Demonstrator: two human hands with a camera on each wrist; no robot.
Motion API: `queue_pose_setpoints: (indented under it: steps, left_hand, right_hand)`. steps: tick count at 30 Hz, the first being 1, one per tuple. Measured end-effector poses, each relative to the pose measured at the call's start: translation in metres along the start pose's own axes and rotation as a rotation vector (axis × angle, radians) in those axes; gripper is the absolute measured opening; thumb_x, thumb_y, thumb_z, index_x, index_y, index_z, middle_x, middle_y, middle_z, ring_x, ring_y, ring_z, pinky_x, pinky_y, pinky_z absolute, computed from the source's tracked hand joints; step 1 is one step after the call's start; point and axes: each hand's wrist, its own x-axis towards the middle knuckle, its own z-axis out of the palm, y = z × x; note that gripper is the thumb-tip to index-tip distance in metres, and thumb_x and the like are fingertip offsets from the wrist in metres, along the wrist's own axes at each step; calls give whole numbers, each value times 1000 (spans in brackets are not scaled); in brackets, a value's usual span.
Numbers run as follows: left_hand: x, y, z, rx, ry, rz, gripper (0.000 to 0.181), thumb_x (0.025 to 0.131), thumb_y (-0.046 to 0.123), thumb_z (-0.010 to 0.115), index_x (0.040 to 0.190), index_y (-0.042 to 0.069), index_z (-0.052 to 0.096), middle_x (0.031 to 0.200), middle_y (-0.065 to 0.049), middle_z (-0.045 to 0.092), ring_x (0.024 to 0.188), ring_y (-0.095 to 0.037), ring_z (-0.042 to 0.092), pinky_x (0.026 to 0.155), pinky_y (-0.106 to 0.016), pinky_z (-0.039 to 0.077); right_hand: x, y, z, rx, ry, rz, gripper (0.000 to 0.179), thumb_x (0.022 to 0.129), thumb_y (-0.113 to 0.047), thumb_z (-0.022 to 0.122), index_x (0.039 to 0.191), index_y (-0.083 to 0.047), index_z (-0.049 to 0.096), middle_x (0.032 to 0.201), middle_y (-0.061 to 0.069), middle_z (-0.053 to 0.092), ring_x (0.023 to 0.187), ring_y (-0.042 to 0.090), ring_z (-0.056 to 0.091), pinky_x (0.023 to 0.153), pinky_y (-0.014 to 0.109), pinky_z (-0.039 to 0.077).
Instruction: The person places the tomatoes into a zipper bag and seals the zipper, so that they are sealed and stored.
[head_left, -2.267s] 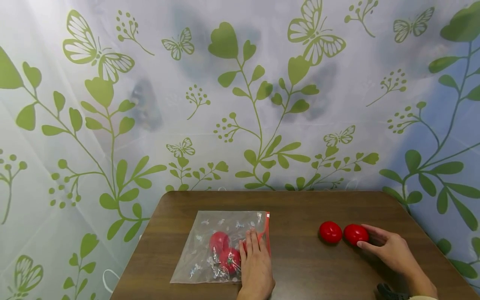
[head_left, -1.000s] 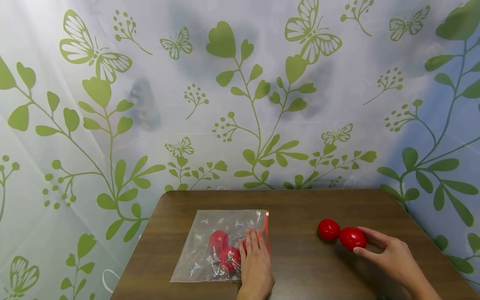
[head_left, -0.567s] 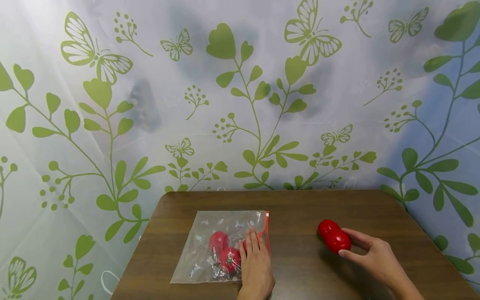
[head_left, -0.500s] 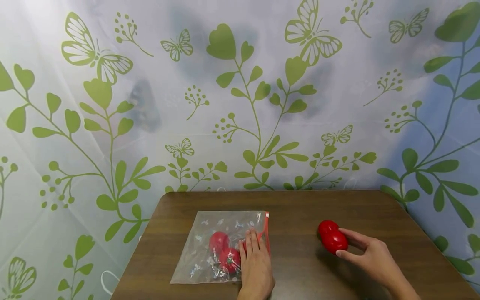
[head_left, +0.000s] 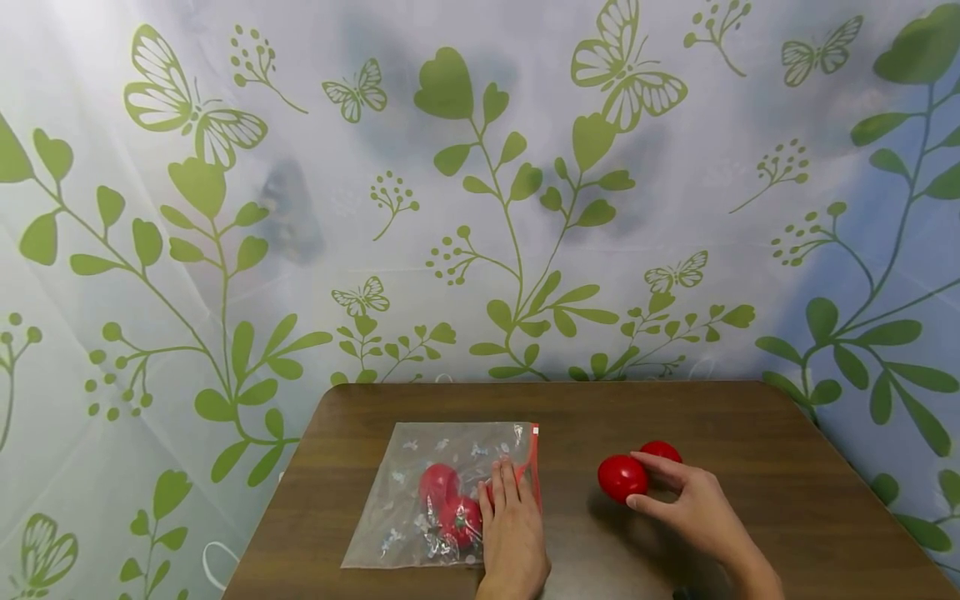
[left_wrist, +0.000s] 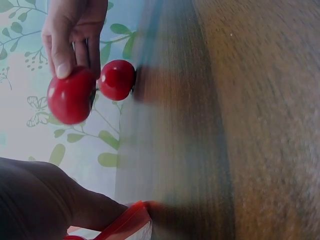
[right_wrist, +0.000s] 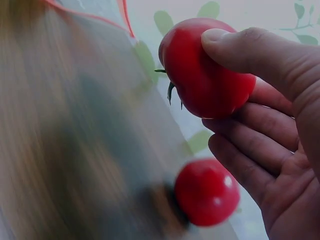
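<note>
My right hand (head_left: 693, 504) grips a red tomato (head_left: 622, 478) between thumb and fingers, raised above the table with a shadow below. Its green stalk end shows on the tomato (right_wrist: 205, 75) in the right wrist view. Behind that hand another tomato (head_left: 662, 450) sits on the table, partly covered. My left hand (head_left: 516, 529) lies across a clear zip bag (head_left: 375, 537), holding it at the mouth, fingers stretched over the top. The left thumb (left_wrist: 95, 207) is right at the red zip edge (left_wrist: 131, 220). Inside the bag are tomatoes (head_left: 437, 485), one partly under the fingers.
The brown wooden table (head_left: 577, 408) ends at the back against a white curtain (head_left: 480, 208) printed with green leaves and butterflies. A white loop (head_left: 217, 565) hangs beyond the table's left edge.
My right hand has lifted one of the two tomatoes on the right and carried it left, past the other, toward the bag. The left hand and the bag have stayed in place.
</note>
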Motion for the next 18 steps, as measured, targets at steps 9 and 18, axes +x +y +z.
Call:
queue_pose_setpoints:
  steps: [9, 18]
  left_hand:
    - [0, 0, -1, 1, -27, -8, 103, 63, 13, 102, 154, 1, 55, 174, -25, 37, 164, -44, 33, 131, -65, 29]
    - [0, 1, -2, 13, -29, -6, 101, 67, 17, 101, 155, 0, 55, 174, -25, 37, 164, -44, 33, 132, -66, 28]
  right_hand:
    - [12, -11, 31, 129, -71, -16, 63, 88, -36, 94, 144, -16, 72, 138, 11, 77, 119, 27, 79, 101, 50, 63]
    - [25, -22, 63, 210, -114, -38, 65, 88, -34, 94, 144, -11, 71, 141, 14, 75, 121, 28, 78, 102, 49, 62]
